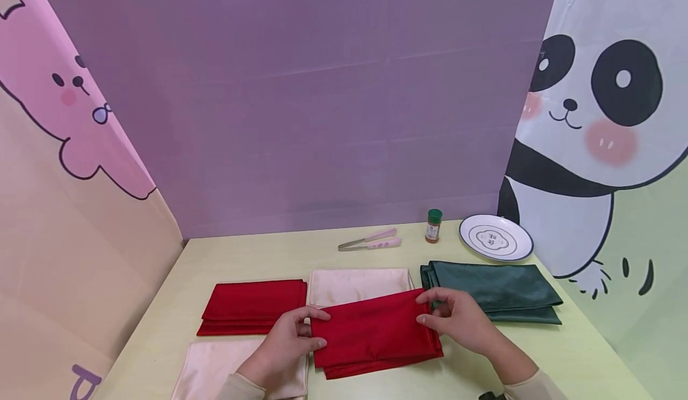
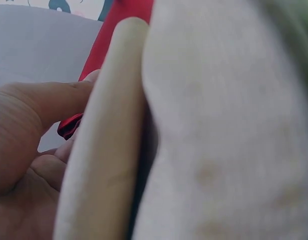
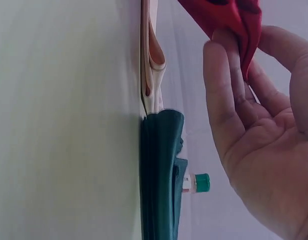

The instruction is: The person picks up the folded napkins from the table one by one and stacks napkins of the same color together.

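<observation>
A folded red satin cloth (image 1: 373, 334) is held up above the table between both hands, its front edge sagging a little. The left hand (image 1: 292, 337) pinches its left end between thumb and fingers. At the right end, the right hand (image 1: 457, 319) grips the layered edge; the right wrist view shows the fingers beneath the red cloth (image 3: 234, 20) and the thumb over it. Behind it lies a folded cream cloth (image 1: 357, 285), partly covered in the head view. A sleeve (image 2: 219, 125) fills most of the left wrist view and hides much of that hand.
Another folded red cloth (image 1: 258, 301) lies at left, with a second cream cloth (image 1: 215, 364) in front of it. A folded dark green cloth (image 1: 500, 286) lies at right. Along the back are tongs (image 1: 371, 242), a green-capped spice jar (image 1: 433, 227) and a white plate (image 1: 516, 242).
</observation>
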Demonstrator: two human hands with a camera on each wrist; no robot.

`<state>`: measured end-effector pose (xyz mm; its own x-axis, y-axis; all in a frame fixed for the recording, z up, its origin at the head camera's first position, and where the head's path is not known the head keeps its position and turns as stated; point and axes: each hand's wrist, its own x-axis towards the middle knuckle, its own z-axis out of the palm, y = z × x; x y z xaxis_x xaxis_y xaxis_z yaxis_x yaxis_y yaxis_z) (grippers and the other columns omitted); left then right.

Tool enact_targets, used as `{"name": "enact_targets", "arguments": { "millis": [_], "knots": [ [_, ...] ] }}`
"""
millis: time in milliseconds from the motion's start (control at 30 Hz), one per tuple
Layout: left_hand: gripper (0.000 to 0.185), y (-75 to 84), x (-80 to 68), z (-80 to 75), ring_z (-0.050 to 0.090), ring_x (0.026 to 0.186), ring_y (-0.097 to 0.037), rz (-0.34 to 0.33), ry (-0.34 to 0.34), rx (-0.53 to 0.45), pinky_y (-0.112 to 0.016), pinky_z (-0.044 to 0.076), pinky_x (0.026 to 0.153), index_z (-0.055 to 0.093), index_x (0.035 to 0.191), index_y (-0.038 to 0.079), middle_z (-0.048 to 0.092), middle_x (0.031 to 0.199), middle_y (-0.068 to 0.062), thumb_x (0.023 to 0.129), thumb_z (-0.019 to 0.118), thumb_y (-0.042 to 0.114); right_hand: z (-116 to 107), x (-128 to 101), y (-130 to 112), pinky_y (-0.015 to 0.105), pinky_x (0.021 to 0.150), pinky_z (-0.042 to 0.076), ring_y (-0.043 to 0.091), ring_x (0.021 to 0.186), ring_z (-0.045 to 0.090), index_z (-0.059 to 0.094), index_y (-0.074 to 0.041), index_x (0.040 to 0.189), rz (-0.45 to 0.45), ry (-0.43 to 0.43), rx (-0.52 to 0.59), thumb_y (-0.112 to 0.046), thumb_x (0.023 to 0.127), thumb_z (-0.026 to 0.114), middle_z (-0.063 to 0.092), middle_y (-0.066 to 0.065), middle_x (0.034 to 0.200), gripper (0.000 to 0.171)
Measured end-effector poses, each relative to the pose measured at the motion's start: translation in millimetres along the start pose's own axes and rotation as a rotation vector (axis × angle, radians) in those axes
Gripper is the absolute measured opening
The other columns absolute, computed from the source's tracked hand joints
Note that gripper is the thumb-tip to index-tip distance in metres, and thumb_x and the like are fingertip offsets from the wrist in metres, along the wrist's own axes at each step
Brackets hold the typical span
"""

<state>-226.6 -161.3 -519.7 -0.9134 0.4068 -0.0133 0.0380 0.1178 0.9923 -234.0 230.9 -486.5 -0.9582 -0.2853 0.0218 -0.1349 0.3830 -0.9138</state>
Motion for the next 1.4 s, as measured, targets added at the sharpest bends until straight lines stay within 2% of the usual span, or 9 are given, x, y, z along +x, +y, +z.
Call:
{"name": "enact_targets", "arguments": {
  "millis": [133,367,467,600,733,1033,1267,1400],
  "knots": [
    [0.040,-1.5,0.4,-1.0,0.073,0.083,-0.025,-0.003,0.002,0.038,-0.028,0.061,0.072,0.073,0.126,0.008,0.070,0.116,-0.014,0.088,0.081,-0.003,0,0,0,0.031,0.060,0.058,0.025,0.074,0.063,0.069,-0.009,0.124,-0.014,0.027,-0.054,-0.018,0.085,0.088,0.066,0.011,0.088,0.044],
    [0.041,-1.7,-0.5,-2.4,0.065,0.068,-0.018,0.012,-0.007,0.042,-0.025,0.058,0.066,0.074,0.126,0.010,0.073,0.095,-0.016,0.087,0.082,-0.002,-1,-1,-1,0.028,0.056,0.053,0.024,0.071,0.062,0.070,-0.012,0.123,-0.057,0.069,-0.081,-0.012,0.089,0.084,0.064,0.008,0.082,0.037],
    [0.041,-1.5,-0.6,-2.1,0.067,0.072,-0.019,0.033,-0.008,0.051,-0.025,0.058,0.068,0.074,0.126,0.010,0.072,0.107,-0.013,0.087,0.082,-0.002,-1,-1,-1,0.028,0.055,0.052,0.023,0.069,0.062,0.070,-0.012,0.123,-0.070,0.077,-0.082,-0.012,0.090,0.083,0.064,0.008,0.080,0.036],
    [0.042,0.0,-0.4,-1.3,0.072,0.087,-0.024,0.072,0.003,0.071,-0.027,0.060,0.073,0.072,0.126,0.011,0.065,0.125,-0.012,0.088,0.082,-0.003,-2,-1,-1,0.029,0.054,0.051,0.021,0.067,0.062,0.070,-0.014,0.122,-0.071,0.089,-0.085,-0.012,0.090,0.083,0.064,0.009,0.079,0.034],
    [0.044,1.9,-1.0,-0.8,0.073,0.095,-0.028,0.080,0.009,0.051,-0.030,0.061,0.077,0.070,0.130,0.011,0.067,0.123,-0.014,0.089,0.081,-0.002,-3,-1,-1,0.029,0.054,0.051,0.021,0.066,0.061,0.070,-0.014,0.122,-0.051,0.107,-0.070,-0.013,0.090,0.084,0.064,0.010,0.079,0.035],
    [0.052,5.6,-2.2,0.6,0.072,0.098,-0.029,0.080,0.041,0.014,-0.030,0.061,0.080,0.065,0.138,0.012,0.068,0.123,-0.017,0.090,0.080,-0.001,-2,0,-1,0.028,0.055,0.050,0.022,0.069,0.061,0.069,-0.013,0.125,-0.059,0.118,-0.047,-0.012,0.090,0.083,0.064,0.010,0.081,0.037],
    [0.054,13.3,-3.6,-0.9,0.070,0.094,-0.028,0.109,0.105,0.078,-0.029,0.061,0.079,0.066,0.138,0.016,0.060,0.133,-0.015,0.090,0.081,0.000,-2,1,-4,0.029,0.056,0.051,0.020,0.069,0.063,0.068,-0.013,0.127,-0.110,0.106,-0.048,-0.011,0.091,0.083,0.064,0.009,0.080,0.039],
    [0.053,16.3,-2.4,-4.4,0.070,0.096,-0.029,0.141,0.116,0.088,-0.031,0.061,0.082,0.066,0.139,0.016,0.056,0.140,-0.013,0.090,0.081,0.000,-1,2,-8,0.030,0.058,0.054,0.021,0.071,0.065,0.068,-0.013,0.128,-0.142,0.099,-0.046,-0.009,0.091,0.082,0.065,0.009,0.081,0.040]
  ]
}}
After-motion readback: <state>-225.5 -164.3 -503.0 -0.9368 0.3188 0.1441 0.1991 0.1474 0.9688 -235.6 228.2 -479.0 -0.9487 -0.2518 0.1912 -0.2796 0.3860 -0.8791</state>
